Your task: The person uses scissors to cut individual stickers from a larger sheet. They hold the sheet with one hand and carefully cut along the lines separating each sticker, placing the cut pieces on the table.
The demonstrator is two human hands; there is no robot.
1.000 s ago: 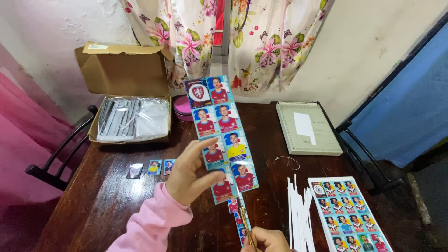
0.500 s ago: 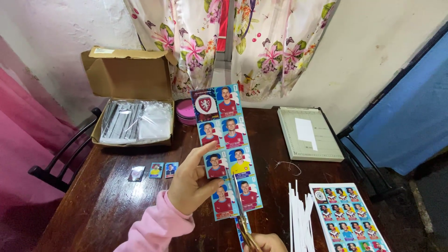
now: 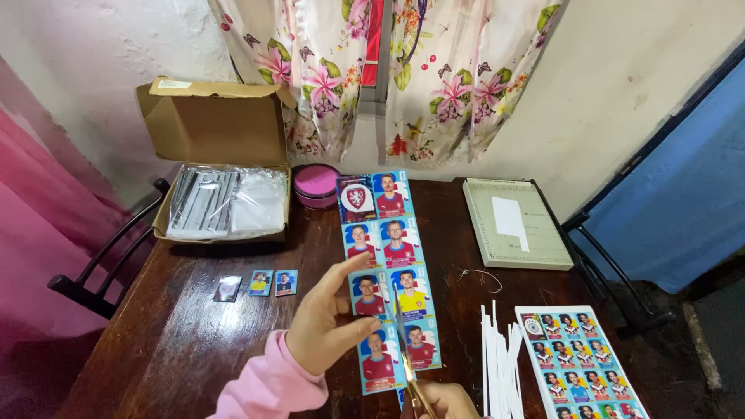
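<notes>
The left hand pinches the glossy sticker strip, fingers closed on its left edge, holding it above the dark wooden table. The right hand, at the frame's bottom edge, grips scissors cutting up the strip's middle. Beyond the fingers, an open cardboard box holds plastic-wrapped packets; white paper strips lie to the right.
</notes>
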